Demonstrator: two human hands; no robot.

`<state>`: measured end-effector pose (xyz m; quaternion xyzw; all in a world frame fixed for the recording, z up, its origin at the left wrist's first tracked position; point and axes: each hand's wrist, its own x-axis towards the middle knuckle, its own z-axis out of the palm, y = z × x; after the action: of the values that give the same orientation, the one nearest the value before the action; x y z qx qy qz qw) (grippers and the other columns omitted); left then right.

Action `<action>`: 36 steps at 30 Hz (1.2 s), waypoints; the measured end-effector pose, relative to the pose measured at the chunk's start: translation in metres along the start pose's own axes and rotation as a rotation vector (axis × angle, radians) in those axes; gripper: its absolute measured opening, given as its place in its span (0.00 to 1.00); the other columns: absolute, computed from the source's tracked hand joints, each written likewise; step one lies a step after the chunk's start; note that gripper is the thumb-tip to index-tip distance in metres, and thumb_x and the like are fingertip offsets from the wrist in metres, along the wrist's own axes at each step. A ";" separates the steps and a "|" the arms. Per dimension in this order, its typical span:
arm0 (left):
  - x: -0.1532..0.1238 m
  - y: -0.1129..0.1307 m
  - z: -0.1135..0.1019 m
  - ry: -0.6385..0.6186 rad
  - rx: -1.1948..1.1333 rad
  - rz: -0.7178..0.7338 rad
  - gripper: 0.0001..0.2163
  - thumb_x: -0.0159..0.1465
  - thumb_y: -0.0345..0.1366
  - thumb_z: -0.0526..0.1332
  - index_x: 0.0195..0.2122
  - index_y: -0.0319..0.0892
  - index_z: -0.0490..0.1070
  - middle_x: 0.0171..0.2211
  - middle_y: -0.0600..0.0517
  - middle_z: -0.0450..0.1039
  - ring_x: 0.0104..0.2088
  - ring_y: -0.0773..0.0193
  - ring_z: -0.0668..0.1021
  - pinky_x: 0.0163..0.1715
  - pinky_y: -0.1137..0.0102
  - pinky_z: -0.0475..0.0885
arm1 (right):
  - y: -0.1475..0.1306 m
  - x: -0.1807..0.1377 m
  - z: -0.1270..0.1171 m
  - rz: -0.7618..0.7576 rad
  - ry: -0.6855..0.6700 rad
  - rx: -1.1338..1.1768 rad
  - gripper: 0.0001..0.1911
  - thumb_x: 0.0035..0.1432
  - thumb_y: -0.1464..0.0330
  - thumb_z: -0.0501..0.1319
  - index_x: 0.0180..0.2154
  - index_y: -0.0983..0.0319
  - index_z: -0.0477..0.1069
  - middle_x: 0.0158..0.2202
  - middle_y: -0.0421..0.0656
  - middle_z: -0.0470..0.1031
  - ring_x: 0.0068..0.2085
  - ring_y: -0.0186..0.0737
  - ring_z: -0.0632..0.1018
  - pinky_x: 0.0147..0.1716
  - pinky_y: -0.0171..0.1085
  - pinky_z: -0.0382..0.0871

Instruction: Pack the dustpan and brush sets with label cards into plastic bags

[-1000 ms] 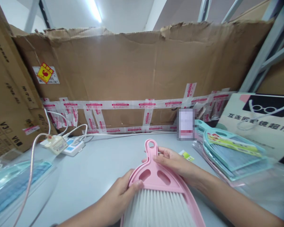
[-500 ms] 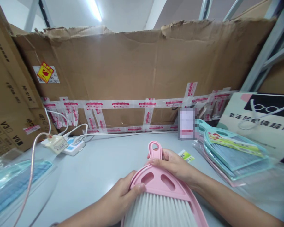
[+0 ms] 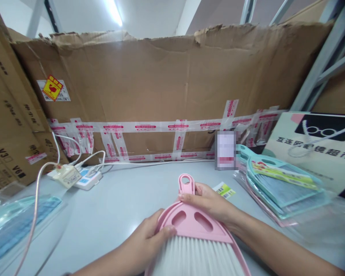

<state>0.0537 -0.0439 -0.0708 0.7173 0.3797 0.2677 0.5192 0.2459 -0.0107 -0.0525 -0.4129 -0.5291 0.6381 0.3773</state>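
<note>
Pink brush [image 3: 197, 232] lies nested in the pink dustpan [image 3: 240, 253], loop ends aligned, bristles toward the wearer; held in front of the wearer at the near side of the desk [image 3: 115, 209]. Lower end out of view; cannot tell whether it rests on anything.

Left hand [image 3: 149, 234] pinches the set's left edge, thumb on the brush panel, presumably pressing brush against pan. Right hand [image 3: 209, 201] closes round the neck, thumb across it, likely keeping both handles together. Hidden fingers unclear.

Beyond the right hand: green label [image 3: 224, 189], flat. Farther right: teal dustpan sets [image 3: 287, 186], stacked, probably to save space. Power strip [image 3: 87, 180] back left, before the large carton [image 3: 161, 76].

Versus one second ago: right thumb reaches farther across the neck; set slightly lower. Left grip unchanged.
</note>
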 end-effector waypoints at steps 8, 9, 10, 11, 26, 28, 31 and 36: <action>0.001 -0.001 -0.004 -0.018 -0.063 0.004 0.18 0.62 0.43 0.53 0.52 0.44 0.64 0.47 0.51 0.70 0.46 0.60 0.70 0.49 0.66 0.61 | -0.001 -0.004 -0.001 0.046 0.016 0.100 0.19 0.42 0.60 0.67 0.33 0.65 0.66 0.26 0.38 0.71 0.26 0.30 0.72 0.26 0.30 0.64; 0.001 -0.002 -0.005 -0.015 -0.074 -0.003 0.18 0.62 0.43 0.53 0.52 0.43 0.64 0.47 0.51 0.70 0.46 0.60 0.70 0.49 0.66 0.62 | -0.001 -0.004 -0.003 0.062 -0.015 0.142 0.19 0.43 0.61 0.67 0.35 0.65 0.67 0.27 0.39 0.72 0.28 0.31 0.73 0.29 0.31 0.65; 0.002 -0.002 -0.006 -0.011 -0.084 -0.011 0.19 0.62 0.43 0.53 0.52 0.43 0.64 0.46 0.51 0.70 0.46 0.60 0.70 0.49 0.66 0.62 | -0.001 -0.005 -0.004 0.072 -0.057 0.185 0.19 0.44 0.62 0.67 0.36 0.65 0.67 0.29 0.40 0.73 0.29 0.33 0.74 0.32 0.33 0.66; 0.002 -0.003 -0.006 -0.005 -0.093 -0.018 0.19 0.62 0.43 0.53 0.52 0.42 0.64 0.45 0.51 0.71 0.45 0.59 0.70 0.48 0.66 0.62 | -0.001 -0.005 -0.006 0.073 -0.099 0.223 0.19 0.44 0.63 0.66 0.37 0.65 0.67 0.30 0.42 0.74 0.31 0.34 0.75 0.34 0.34 0.67; 0.001 0.002 -0.003 0.037 -0.004 -0.022 0.17 0.63 0.44 0.50 0.50 0.43 0.65 0.47 0.51 0.70 0.46 0.60 0.69 0.49 0.68 0.61 | 0.002 0.000 0.001 -0.023 0.018 0.125 0.21 0.36 0.60 0.69 0.28 0.66 0.67 0.23 0.37 0.69 0.25 0.31 0.70 0.25 0.31 0.62; 0.001 0.003 -0.005 0.038 0.013 -0.051 0.17 0.62 0.45 0.50 0.48 0.42 0.66 0.44 0.51 0.70 0.46 0.59 0.70 0.47 0.68 0.62 | 0.003 0.001 0.001 -0.017 0.001 0.128 0.21 0.35 0.59 0.69 0.29 0.66 0.67 0.24 0.37 0.69 0.25 0.31 0.70 0.25 0.31 0.62; 0.002 0.007 -0.009 0.050 0.072 -0.117 0.17 0.61 0.47 0.51 0.42 0.40 0.69 0.38 0.50 0.72 0.40 0.59 0.72 0.41 0.68 0.65 | 0.005 0.001 0.003 0.005 -0.014 0.144 0.22 0.36 0.58 0.69 0.30 0.65 0.67 0.24 0.38 0.69 0.26 0.31 0.71 0.26 0.31 0.62; 0.019 0.016 -0.014 0.170 0.052 -0.091 0.19 0.58 0.46 0.55 0.46 0.40 0.69 0.40 0.48 0.73 0.40 0.58 0.72 0.41 0.67 0.65 | 0.010 0.001 0.007 0.008 -0.031 0.171 0.22 0.37 0.59 0.69 0.32 0.66 0.69 0.25 0.40 0.72 0.26 0.34 0.73 0.28 0.34 0.64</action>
<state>0.0577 -0.0229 -0.0517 0.6872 0.4614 0.2940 0.4779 0.2386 -0.0133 -0.0618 -0.3711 -0.4769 0.6888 0.4005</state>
